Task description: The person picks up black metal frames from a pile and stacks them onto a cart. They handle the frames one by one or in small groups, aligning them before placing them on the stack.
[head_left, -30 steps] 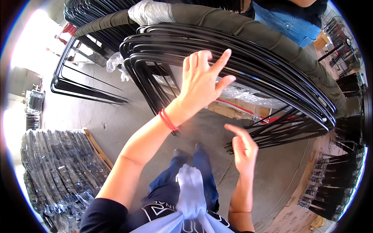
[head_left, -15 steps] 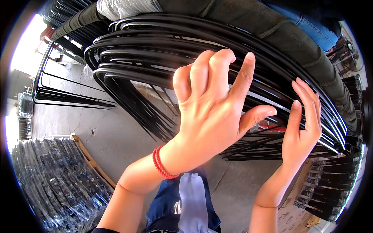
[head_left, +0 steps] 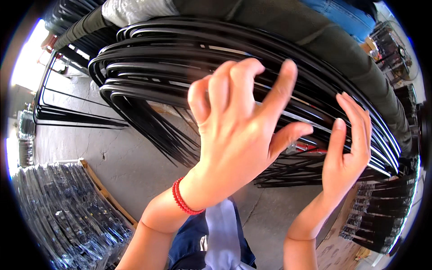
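A thick row of black bent rods or tubes [head_left: 148, 67] hangs by its curved ends and runs across the upper middle, their lower legs dropping toward the floor. In front of it hovers my left hand [head_left: 234, 121], wearing a red bead bracelet [head_left: 180, 198]. Its forefinger and thumb are stretched apart, the other fingers are bent, and nothing shows in it. Farther right, my right hand [head_left: 353, 139] is upright beside the right ends of the rods, fingers extended and thumb apart. Whether its fingertips touch the rods I cannot tell.
A dark cloth-wrapped bar [head_left: 360, 67] curves behind the rods, with clear plastic wrap [head_left: 139, 11] on its left part. Plastic-wrapped bundles [head_left: 67, 216] lie on a pallet at lower left. More black bundles [head_left: 378, 211] stand at lower right. Blue denim [head_left: 342, 15] shows beyond the bar.
My left hand has shifted slightly left, its fingertips now blurred. My right hand keeps nearly the same pose. The view has turned a little, moving the rods and bar slightly left.
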`<state>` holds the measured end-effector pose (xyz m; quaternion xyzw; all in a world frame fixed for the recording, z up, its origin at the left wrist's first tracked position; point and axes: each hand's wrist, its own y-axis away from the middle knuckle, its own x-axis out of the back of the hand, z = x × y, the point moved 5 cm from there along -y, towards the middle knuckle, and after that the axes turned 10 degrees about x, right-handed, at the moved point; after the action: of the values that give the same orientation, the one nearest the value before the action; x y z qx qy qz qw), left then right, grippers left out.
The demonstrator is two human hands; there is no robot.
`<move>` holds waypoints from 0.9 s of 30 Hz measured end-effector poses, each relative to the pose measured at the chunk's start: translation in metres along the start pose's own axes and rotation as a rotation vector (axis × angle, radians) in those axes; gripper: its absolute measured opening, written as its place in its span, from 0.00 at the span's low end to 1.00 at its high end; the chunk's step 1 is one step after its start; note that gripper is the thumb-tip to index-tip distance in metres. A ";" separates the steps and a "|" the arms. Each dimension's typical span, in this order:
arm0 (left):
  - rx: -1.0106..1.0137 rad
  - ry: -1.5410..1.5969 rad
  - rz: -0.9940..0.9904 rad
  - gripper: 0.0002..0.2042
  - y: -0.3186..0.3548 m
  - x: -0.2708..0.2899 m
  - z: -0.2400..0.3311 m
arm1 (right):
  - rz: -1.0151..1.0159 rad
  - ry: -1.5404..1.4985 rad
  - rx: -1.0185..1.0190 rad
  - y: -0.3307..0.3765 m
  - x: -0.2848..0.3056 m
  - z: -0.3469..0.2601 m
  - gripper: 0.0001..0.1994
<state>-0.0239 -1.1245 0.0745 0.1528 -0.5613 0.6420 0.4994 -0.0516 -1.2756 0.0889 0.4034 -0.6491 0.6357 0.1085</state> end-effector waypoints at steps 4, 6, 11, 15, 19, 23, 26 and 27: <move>-0.118 0.073 -0.172 0.27 0.013 -0.001 0.016 | 0.037 0.033 0.081 0.000 -0.002 -0.002 0.11; -0.124 -0.057 -0.187 0.25 0.019 -0.004 0.014 | 0.111 -0.049 0.119 0.001 -0.006 0.000 0.12; -0.145 -0.152 -0.173 0.33 0.029 -0.017 0.018 | 0.237 -0.110 -0.030 0.008 -0.004 0.003 0.12; -0.186 -0.169 -0.160 0.37 0.035 -0.013 0.018 | 0.232 -0.145 -0.033 0.009 -0.001 0.001 0.13; -0.212 -0.178 -0.177 0.39 0.037 -0.013 0.021 | 0.224 -0.132 -0.031 0.009 0.002 0.005 0.12; -0.201 -0.185 -0.202 0.39 0.038 -0.010 0.026 | 0.267 -0.124 0.000 0.010 0.003 0.006 0.10; -0.193 -0.184 -0.213 0.40 0.042 -0.007 0.025 | 0.175 -0.181 -0.029 0.009 0.004 0.006 0.12; -0.184 -0.192 -0.232 0.40 0.041 -0.006 0.026 | 0.173 -0.176 -0.018 0.008 0.004 0.006 0.13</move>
<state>-0.0641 -1.1449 0.0546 0.2305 -0.6414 0.5085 0.5262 -0.0573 -1.2838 0.0840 0.3992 -0.6940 0.5991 -0.0003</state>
